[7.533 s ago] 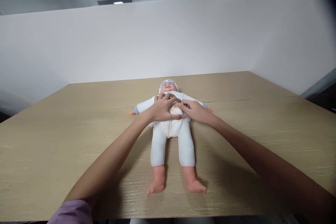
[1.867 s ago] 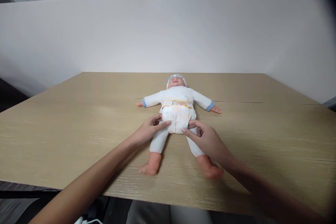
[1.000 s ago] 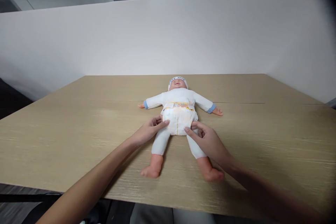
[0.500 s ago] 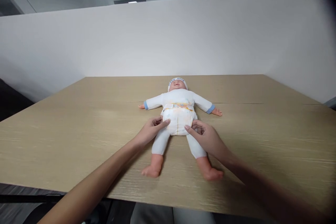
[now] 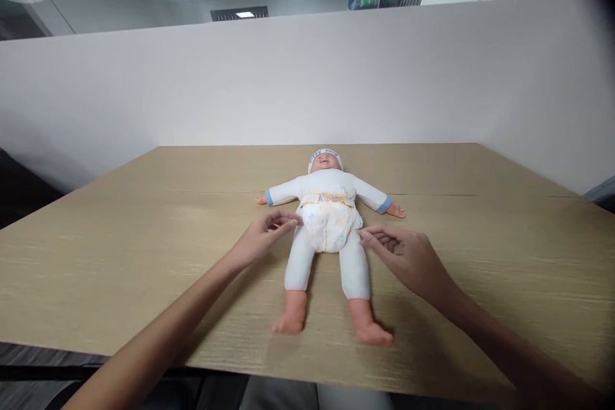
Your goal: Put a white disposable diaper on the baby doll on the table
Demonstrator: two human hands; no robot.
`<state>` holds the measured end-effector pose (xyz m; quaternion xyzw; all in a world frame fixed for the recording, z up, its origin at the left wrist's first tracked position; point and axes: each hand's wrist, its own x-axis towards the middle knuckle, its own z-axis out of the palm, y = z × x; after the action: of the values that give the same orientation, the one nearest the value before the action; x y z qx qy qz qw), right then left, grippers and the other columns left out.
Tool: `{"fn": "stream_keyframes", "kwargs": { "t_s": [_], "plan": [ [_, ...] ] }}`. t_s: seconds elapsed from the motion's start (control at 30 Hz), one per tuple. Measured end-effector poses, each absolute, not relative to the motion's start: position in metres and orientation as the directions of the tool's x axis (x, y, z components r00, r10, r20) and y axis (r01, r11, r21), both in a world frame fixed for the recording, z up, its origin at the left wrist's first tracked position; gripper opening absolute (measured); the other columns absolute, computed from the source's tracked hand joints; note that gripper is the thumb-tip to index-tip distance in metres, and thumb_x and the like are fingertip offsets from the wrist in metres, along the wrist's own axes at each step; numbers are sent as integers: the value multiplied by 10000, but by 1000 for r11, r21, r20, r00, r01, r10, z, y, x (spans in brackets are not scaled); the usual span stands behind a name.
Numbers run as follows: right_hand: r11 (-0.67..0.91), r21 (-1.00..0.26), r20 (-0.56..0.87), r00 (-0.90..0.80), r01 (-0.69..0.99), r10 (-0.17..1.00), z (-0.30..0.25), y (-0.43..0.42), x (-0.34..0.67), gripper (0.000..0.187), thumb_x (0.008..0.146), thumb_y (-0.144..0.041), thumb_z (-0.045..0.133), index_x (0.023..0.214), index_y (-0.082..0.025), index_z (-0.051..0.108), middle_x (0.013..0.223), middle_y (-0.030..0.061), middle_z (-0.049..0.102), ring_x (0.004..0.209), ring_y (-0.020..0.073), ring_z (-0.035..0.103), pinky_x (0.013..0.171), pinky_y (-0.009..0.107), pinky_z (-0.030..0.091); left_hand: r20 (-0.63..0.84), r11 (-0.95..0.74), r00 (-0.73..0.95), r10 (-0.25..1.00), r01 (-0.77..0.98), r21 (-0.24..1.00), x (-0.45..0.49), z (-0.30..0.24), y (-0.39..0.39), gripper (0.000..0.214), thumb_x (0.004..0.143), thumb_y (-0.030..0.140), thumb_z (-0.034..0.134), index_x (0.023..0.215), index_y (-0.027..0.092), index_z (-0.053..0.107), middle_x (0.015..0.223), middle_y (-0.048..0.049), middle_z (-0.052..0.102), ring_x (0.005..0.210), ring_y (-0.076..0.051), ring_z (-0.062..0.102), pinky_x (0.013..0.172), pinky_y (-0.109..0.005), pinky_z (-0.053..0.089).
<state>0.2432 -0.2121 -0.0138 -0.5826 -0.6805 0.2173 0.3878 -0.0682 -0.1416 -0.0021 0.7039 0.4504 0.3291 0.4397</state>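
A baby doll in a white suit with blue cuffs and a white printed headband lies on its back, feet towards me, arms spread. Around its hips is a white diaper with an orange-patterned waistband across the belly. On the left, my left hand pinches the diaper's side edge at the hip, thumb against fingers. Opposite it, my right hand has thumb and fingertips closed at the other leg edge of the diaper. The diaper's back is hidden under the doll.
The doll rests on a wide wooden table. A white partition rises behind the table's far edge and along its sides. My lap in grey trousers shows below the near edge. A dark object stands beyond the left side.
Both hands have moved outward from the diaper's front to its side edges. The diaper's leg edges now look rounder, and the doll's legs lie closer together. The view has tilted up slightly.
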Motion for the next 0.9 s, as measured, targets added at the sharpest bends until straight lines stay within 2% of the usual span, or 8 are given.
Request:
{"fn": "stream_keyframes", "kwargs": {
  "t_s": [0.1, 0.2, 0.27, 0.33, 0.5, 0.63, 0.77, 0.9],
  "plan": [
    [284, -616, 449, 31, 735, 893, -20, -192, 270, 278, 980, -444, 629, 1092, -228, 762, 945, 54, 784, 825, 245, 724, 782, 373, 547, 250, -414, 345, 905, 576, 705, -87, -5, -118, 356, 978, 517, 609, 1163, 219, 671, 1247, -75, 707, 1107, -272, 621, 967, -411, 477],
    [340, -401, 593, -42, 851, 804, -30, -153, 291, 410, 951, -439, 645, 1271, -187, 688, 1180, 122, 748, 1052, 310, 686, 960, 441, 512, 354, -474, 344, 870, 781, 406, -88, -12, -81, 443, 938, 501, 650, 1262, 203, 603, 1339, -108, 646, 1248, -324, 518, 1053, -447, 426],
    [329, -308, 542, -120, 893, 832, -34, -125, 294, 583, 926, -460, 677, 1408, -140, 600, 1352, 176, 680, 1235, 362, 609, 1063, 474, 452, 292, -424, 342, 893, 857, 293, -77, -15, -56, 540, 909, 509, 679, 1331, 191, 565, 1397, -130, 617, 1316, -347, 483, 1094, -455, 392],
    [256, -299, 428, -110, 919, 897, -35, -101, 289, 598, 914, -460, 693, 1402, -128, 599, 1378, 192, 670, 1268, 370, 592, 1060, 447, 446, 214, -365, 315, 925, 894, 259, -60, -15, -37, 567, 900, 494, 680, 1352, 173, 559, 1389, -152, 632, 1317, -359, 508, 1095, -455, 383],
    [96, -355, 298, 15, 930, 955, -25, -81, 269, 335, 1001, -399, 536, 1129, -149, 717, 1125, 180, 773, 1003, 320, 718, 800, 339, 485, 158, -230, 193, 969, 935, 269, -26, -5, -35, 377, 914, 405, 612, 1124, 94, 657, 1189, -234, 711, 1120, -387, 644, 925, -428, 457],
    [39, -401, 264, 75, 915, 961, -8, -115, 271, 353, 997, -419, 518, 1161, -168, 705, 1167, 158, 776, 1009, 326, 724, 753, 328, 477, 136, -178, 140, 981, 926, 333, -28, 14, -92, 367, 922, 493, 598, 1021, 142, 638, 1028, -159, 748, 902, -311, 702, 719, -341, 461],
    [155, -568, 237, -20, 808, 971, 12, -184, 282, 344, 975, -394, 552, 1244, -231, 692, 1208, 73, 774, 1050, 278, 718, 819, 313, 509, 137, -120, 57, 989, 851, 511, -35, 27, -201, 457, 889, 642, 619, 1010, 206, 559, 931, -79, 736, 821, -283, 704, 648, -309, 438],
    [296, -662, 237, -182, 689, 954, 22, -264, 291, 401, 966, -413, 576, 1311, -233, 672, 1231, 67, 750, 1042, 268, 706, 850, 333, 538, 128, -177, 123, 984, 723, 668, -35, 5, -327, 334, 887, 414, 637, 1112, 209, 500, 997, -87, 711, 936, -306, 708, 759, -358, 517]
  ]
}}
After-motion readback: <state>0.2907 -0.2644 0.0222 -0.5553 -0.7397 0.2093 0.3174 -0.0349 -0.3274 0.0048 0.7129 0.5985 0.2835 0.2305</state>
